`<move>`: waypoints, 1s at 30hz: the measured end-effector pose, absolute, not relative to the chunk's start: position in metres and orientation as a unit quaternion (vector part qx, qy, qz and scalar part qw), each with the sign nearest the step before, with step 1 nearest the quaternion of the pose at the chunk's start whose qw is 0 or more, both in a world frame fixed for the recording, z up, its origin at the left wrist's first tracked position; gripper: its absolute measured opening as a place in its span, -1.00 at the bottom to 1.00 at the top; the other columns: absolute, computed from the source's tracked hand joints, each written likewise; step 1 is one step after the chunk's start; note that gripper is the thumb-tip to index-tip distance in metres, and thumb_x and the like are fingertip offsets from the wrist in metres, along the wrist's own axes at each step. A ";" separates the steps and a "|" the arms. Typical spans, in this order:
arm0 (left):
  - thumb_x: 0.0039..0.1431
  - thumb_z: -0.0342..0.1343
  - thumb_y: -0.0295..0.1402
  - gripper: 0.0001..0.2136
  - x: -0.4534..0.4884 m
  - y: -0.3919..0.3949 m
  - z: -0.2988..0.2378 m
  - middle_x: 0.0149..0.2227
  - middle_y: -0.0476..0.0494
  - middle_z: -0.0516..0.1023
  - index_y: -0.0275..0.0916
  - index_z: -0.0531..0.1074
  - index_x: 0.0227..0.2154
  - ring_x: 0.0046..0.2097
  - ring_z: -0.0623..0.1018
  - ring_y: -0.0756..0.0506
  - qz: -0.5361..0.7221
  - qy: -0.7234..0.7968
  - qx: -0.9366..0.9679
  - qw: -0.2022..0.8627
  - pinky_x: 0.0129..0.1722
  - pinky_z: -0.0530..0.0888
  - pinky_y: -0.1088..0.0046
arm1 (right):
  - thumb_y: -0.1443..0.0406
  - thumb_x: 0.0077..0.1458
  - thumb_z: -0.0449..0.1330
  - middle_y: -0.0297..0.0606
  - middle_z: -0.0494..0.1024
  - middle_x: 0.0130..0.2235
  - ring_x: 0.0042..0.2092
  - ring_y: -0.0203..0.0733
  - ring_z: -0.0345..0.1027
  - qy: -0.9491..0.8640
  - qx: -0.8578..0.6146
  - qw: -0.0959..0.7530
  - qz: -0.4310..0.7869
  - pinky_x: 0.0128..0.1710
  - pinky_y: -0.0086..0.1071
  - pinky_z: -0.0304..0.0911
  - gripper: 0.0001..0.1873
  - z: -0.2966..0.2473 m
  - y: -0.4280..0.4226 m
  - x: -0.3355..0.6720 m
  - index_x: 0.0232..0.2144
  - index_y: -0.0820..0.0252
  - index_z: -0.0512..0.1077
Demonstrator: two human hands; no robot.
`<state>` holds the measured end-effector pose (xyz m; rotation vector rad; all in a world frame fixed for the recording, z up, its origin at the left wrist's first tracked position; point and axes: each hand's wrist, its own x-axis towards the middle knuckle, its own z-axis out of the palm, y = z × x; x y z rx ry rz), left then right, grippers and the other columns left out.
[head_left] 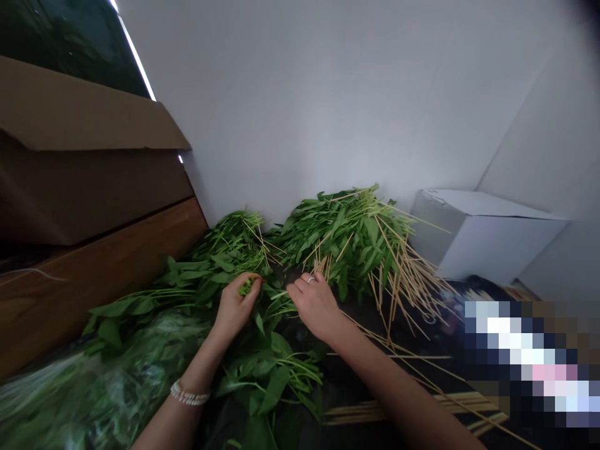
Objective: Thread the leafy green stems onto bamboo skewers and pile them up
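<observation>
My left hand (235, 304) is curled around a small bunch of green stems (246, 287), whose cut ends show between thumb and fingers. Just to its right, my right hand (313, 305) has its fingers pinched together beside pale green stems (280, 295); what lies between the fingertips is hidden. Leafy greens (276, 381) lie below and between both hands. Behind them is a pile of leafy stems (328, 225) with thin wooden sticks (407, 281) poking out to the right. A smaller heap of greens (220, 244) sits behind my left hand.
A plastic bag of greens (117, 381) fills the lower left. Loose sticks (360, 412) lie on the dark surface at lower right. A cardboard box (84, 187) rests on a wooden ledge (131, 250) at left. A white box (497, 244) stands right, against the pale wall (328, 94).
</observation>
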<state>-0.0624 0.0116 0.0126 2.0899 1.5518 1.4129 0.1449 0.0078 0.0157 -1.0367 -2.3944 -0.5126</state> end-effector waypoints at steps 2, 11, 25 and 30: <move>0.19 0.04 -0.25 -0.82 -0.053 0.008 0.010 -0.35 -0.07 0.52 -0.22 0.49 -0.33 -0.27 0.50 -0.08 0.429 0.487 0.755 0.094 -0.21 0.41 0.42 | 0.41 0.24 0.07 -0.24 0.48 -0.34 -0.20 -0.09 0.24 -0.879 -0.363 0.243 -0.191 -0.22 -0.22 0.00 -0.88 0.015 0.006 0.143 -0.32 0.23 0.39; 0.20 -0.01 -0.36 -0.79 -0.044 0.004 0.007 -0.37 -0.12 0.48 -0.24 0.53 -0.26 -0.27 0.48 -0.10 0.329 0.460 0.820 0.091 -0.25 0.40 0.40 | 0.43 0.25 0.04 -0.19 0.48 -0.33 -0.21 -0.08 0.24 -0.888 -0.323 0.242 -0.219 -0.20 -0.19 0.04 -0.86 0.009 0.001 0.137 -0.26 0.28 0.41; 0.07 -0.01 -0.45 -0.90 -0.034 -0.002 0.009 -0.46 -0.05 0.39 -0.22 0.39 -0.47 -0.35 0.43 -0.09 0.344 0.461 0.817 0.029 -0.29 0.37 0.39 | 0.42 0.20 0.09 -0.27 0.52 -0.38 -0.25 -0.16 0.31 -0.867 -0.395 0.296 -0.069 -0.22 -0.28 0.06 -0.86 0.010 0.000 0.133 -0.39 0.20 0.40; 0.11 -0.04 -0.39 -0.85 -0.036 -0.003 0.018 -0.47 -0.03 0.39 -0.22 0.39 -0.50 -0.38 0.42 -0.04 0.418 0.459 0.769 0.151 -0.33 0.37 0.46 | 0.37 0.19 0.12 -0.35 0.55 -0.37 -0.27 -0.27 0.38 -0.814 -0.366 0.394 0.218 -0.22 -0.41 0.17 -0.88 0.016 0.011 0.140 -0.34 0.17 0.47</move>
